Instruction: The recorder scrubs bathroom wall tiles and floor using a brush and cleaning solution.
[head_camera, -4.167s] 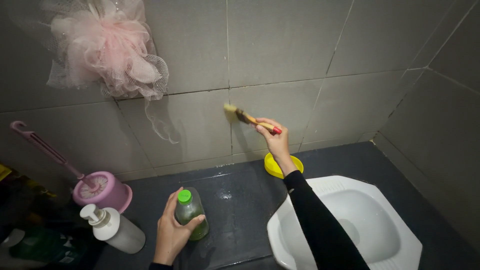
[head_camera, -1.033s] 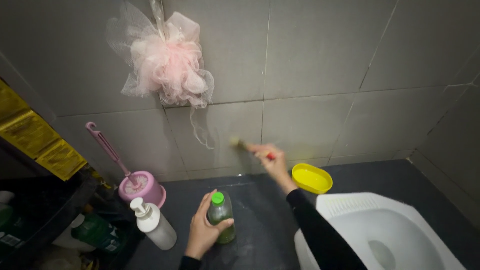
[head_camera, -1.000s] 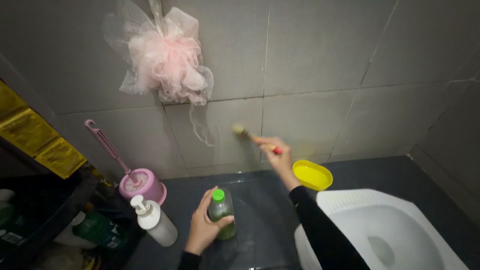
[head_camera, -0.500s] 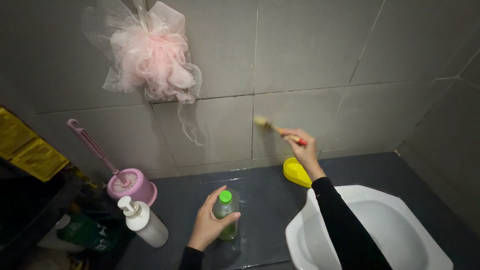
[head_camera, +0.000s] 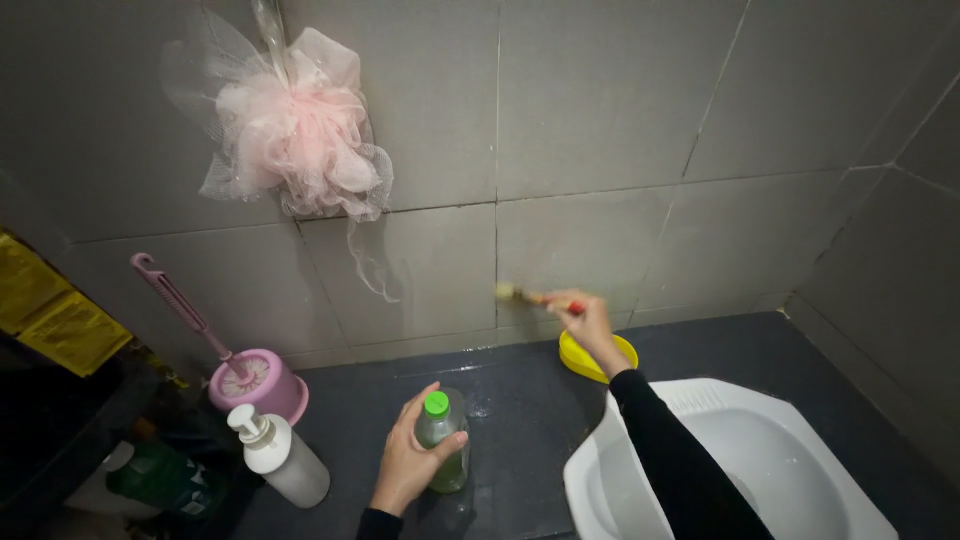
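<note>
My right hand (head_camera: 588, 325) grips a small paintbrush (head_camera: 530, 296) with a wooden handle and red end. Its pale bristles touch the grey tiled wall (head_camera: 600, 120) low on a vertical grout line. The brush is blurred with motion. My left hand (head_camera: 408, 462) is wrapped around a clear bottle (head_camera: 441, 440) of greenish liquid with a green cap, standing on the dark wet floor (head_camera: 500, 400). Behind my right wrist, a yellow dish (head_camera: 610, 352) sits at the foot of the wall.
A white squat toilet pan (head_camera: 760, 470) fills the lower right. A pink mesh sponge (head_camera: 300, 130) hangs on the wall. At left stand a pink toilet brush in its holder (head_camera: 245, 375), a white pump bottle (head_camera: 275, 455) and a green bottle (head_camera: 160, 478).
The brush has moved down the grout line from its higher spot half a second ago. My left hand stays on the bottle. The view shifted slightly.
</note>
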